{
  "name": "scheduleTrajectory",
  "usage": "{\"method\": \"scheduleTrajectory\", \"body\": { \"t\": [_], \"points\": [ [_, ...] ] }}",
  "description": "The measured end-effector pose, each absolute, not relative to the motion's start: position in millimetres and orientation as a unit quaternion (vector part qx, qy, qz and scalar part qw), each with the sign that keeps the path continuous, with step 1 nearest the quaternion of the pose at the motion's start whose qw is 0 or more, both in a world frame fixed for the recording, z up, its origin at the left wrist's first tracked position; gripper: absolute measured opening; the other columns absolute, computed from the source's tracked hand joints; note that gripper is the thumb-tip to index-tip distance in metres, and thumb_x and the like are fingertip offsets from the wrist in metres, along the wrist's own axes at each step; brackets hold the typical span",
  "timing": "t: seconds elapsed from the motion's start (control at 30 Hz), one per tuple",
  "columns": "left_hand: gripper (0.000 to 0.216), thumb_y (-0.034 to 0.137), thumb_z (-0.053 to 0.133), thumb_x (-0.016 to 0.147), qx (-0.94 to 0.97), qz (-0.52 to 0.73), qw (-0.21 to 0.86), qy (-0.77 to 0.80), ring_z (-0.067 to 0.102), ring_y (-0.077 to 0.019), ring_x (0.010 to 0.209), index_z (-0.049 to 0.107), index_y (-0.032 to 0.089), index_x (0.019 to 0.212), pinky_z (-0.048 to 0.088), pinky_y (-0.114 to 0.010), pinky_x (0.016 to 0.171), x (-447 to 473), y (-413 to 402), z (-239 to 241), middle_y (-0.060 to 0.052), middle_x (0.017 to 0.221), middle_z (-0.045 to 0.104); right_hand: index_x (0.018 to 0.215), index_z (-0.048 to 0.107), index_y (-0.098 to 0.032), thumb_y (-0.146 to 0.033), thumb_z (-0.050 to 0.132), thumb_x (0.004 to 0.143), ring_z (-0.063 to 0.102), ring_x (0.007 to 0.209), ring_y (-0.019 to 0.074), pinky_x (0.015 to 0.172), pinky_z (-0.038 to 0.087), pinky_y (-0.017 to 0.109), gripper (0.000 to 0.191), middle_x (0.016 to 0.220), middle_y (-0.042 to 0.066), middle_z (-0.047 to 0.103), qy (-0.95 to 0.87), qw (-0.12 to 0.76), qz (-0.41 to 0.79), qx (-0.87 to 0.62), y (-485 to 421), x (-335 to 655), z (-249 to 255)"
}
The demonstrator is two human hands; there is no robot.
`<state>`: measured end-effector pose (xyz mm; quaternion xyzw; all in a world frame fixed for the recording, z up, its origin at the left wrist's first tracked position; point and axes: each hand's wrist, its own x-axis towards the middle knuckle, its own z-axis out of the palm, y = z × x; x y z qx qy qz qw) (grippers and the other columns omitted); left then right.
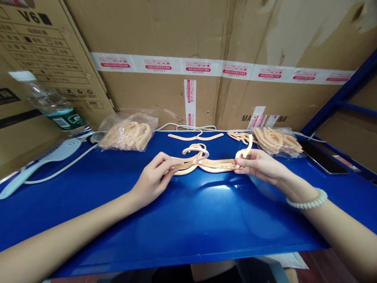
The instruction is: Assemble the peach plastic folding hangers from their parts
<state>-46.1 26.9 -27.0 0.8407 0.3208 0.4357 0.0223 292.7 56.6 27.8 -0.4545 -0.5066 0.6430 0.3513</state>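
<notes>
Over the blue shelf (188,220) I hold a small bundle of peach plastic hangers (206,162) by both ends. My left hand (154,177) pinches the left end, fingers closed on it. My right hand (256,164) grips the right end, where one hook curls upward; a bead bracelet circles that wrist. A single hanger (196,136) lies flat behind the bundle. A few loose hangers (240,136) lie to the right of it.
A clear bag of hangers (128,133) lies at back left and another pile of hangers (278,140) at back right. A water bottle (50,104), a pale hairbrush (38,163), a white cable (59,169) and a dark phone (322,158) lie around. Cardboard boxes (206,59) wall the back.
</notes>
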Motion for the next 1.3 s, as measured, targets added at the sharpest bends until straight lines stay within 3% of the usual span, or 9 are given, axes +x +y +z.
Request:
{"method": "scheduleTrajectory", "body": {
  "t": [0.27, 0.37, 0.5, 0.7, 0.9, 1.03, 1.1, 1.23, 1.3],
  "points": [
    [0.031, 0.002, 0.055, 0.098, 0.839, 0.436, 0.022, 0.325, 0.062, -0.0158, 0.093, 0.066, 0.019, 0.121, 0.054, -0.024, 0.084, -46.0, 26.1, -25.9, -0.006, 0.104, 0.063, 0.07, 0.067, -0.016, -0.041, 0.101, 0.05, 0.069, 0.074, 0.0159, 0.071, 0.06, 0.027, 0.046, 0.076, 0.001, 0.066, -0.506, 0.409, 0.597, -0.469, 53.3, 285.0, 23.1],
    [0.032, 0.002, 0.055, 0.098, 0.84, 0.433, 0.028, 0.327, 0.061, -0.0152, 0.094, 0.066, 0.019, 0.123, 0.053, -0.024, 0.085, -46.3, 26.1, -26.0, -0.005, 0.103, 0.062, 0.071, 0.067, -0.016, -0.046, 0.101, 0.049, 0.066, 0.066, 0.0133, 0.061, 0.055, 0.023, 0.051, 0.073, 0.001, 0.067, -0.517, 0.419, 0.576, -0.475, 53.5, 284.0, 20.7],
    [0.031, 0.002, 0.054, 0.099, 0.84, 0.43, 0.034, 0.328, 0.061, -0.0153, 0.095, 0.065, 0.019, 0.123, 0.053, -0.024, 0.086, -47.0, 26.1, -26.5, -0.006, 0.105, 0.061, 0.071, 0.065, -0.015, -0.049, 0.099, 0.053, 0.056, 0.053, 0.009, 0.048, 0.043, 0.02, 0.051, 0.067, 0.001, 0.065, -0.544, 0.434, 0.547, -0.465, 52.5, 282.2, 18.8],
    [0.028, 0.006, 0.051, 0.101, 0.839, 0.422, 0.049, 0.341, 0.061, -0.0158, 0.094, 0.064, 0.018, 0.123, 0.053, -0.025, 0.084, -47.0, 25.2, -27.4, -0.006, 0.103, 0.059, 0.067, 0.059, -0.016, -0.046, 0.098, 0.058, 0.054, 0.049, 0.0082, 0.047, 0.042, 0.023, 0.05, 0.073, 0.001, 0.067, -0.56, 0.482, 0.516, -0.434, 51.2, 280.1, 16.8],
    [0.026, 0.012, 0.051, 0.102, 0.83, 0.412, 0.076, 0.37, 0.06, -0.0155, 0.09, 0.064, 0.017, 0.124, 0.053, -0.026, 0.082, -45.4, 24.1, -26.4, -0.005, 0.101, 0.056, 0.074, 0.066, -0.017, -0.044, 0.098, 0.06, 0.066, 0.066, 0.0148, 0.062, 0.057, 0.028, 0.044, 0.08, 0.004, 0.071, -0.544, 0.501, 0.507, -0.443, 51.1, 279.1, 16.5],
    [0.023, 0.016, 0.052, 0.102, 0.824, 0.405, 0.084, 0.387, 0.059, -0.0144, 0.081, 0.063, 0.018, 0.122, 0.052, -0.025, 0.074, -44.8, 23.6, -23.5, -0.003, 0.097, 0.053, 0.104, 0.074, -0.023, -0.04, 0.091, 0.072, 0.066, 0.08, 0.0161, 0.067, 0.058, 0.028, 0.04, 0.096, 0.005, 0.073, -0.544, 0.52, 0.513, -0.413, 51.2, 280.0, 23.9],
    [0.023, 0.016, 0.052, 0.102, 0.826, 0.401, 0.076, 0.389, 0.058, -0.0146, 0.081, 0.063, 0.018, 0.121, 0.052, -0.025, 0.076, -46.1, 23.6, -20.6, -0.003, 0.096, 0.053, 0.107, 0.076, -0.025, -0.038, 0.089, 0.075, 0.064, 0.081, 0.0152, 0.064, 0.055, 0.026, 0.037, 0.1, 0.004, 0.073, -0.55, 0.524, 0.517, -0.395, 54.7, 287.1, 30.5],
    [0.02, 0.018, 0.051, 0.102, 0.839, 0.379, 0.068, 0.384, 0.06, -0.0164, 0.089, 0.061, 0.019, 0.119, 0.051, -0.026, 0.08, -53.6, 25.8, -12.2, -0.004, 0.101, 0.056, 0.083, 0.079, -0.024, -0.04, 0.09, 0.071, 0.057, 0.066, 0.0117, 0.054, 0.048, 0.022, 0.023, 0.072, -0.001, 0.065, -0.544, 0.552, 0.511, -0.37, 70.2, 319.5, 45.1],
    [0.017, 0.02, 0.051, 0.103, 0.85, 0.364, 0.067, 0.375, 0.062, -0.0172, 0.092, 0.06, 0.019, 0.117, 0.05, -0.027, 0.081, -58.4, 27.7, -8.1, -0.005, 0.103, 0.059, 0.084, 0.08, -0.025, -0.039, 0.093, 0.066, 0.057, 0.061, 0.0118, 0.051, 0.048, 0.022, 0.026, 0.067, -0.001, 0.064, -0.57, 0.532, 0.477, -0.405, 77.2, 337.7, 51.6]
  ]
}}
